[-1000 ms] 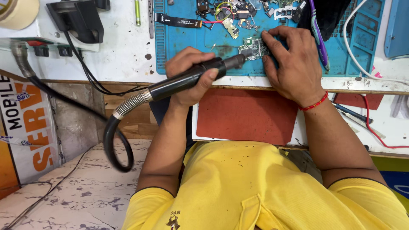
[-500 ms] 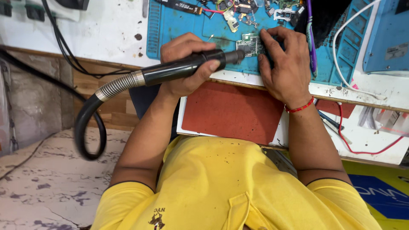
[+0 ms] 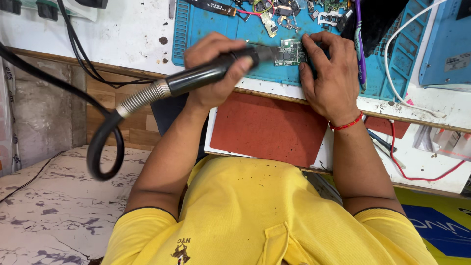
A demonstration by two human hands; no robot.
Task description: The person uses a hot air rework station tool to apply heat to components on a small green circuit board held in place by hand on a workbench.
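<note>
My left hand point(image 3: 213, 66) grips a black hot-air wand point(image 3: 206, 76) with a ribbed metal collar and a thick black hose point(image 3: 100, 147) looping down to the left. Its nozzle points at a small green circuit board point(image 3: 289, 53) lying on the blue work mat point(image 3: 216, 24). My right hand point(image 3: 331, 73), with a red thread on the wrist, rests on the mat with its fingertips touching the board's right edge. I wear a yellow shirt.
Loose phone parts, cables and small components point(image 3: 279, 12) lie at the mat's far side. A purple-handled tool point(image 3: 359, 46) and a white cable point(image 3: 392, 59) lie to the right. A red pad point(image 3: 267, 127) sits on a lower shelf. Black cords point(image 3: 78, 54) cross the white benchtop.
The view has shifted right and slightly nearer. The wand's nozzle stays aimed at the board, and my right hand keeps its hold at the board's edge.
</note>
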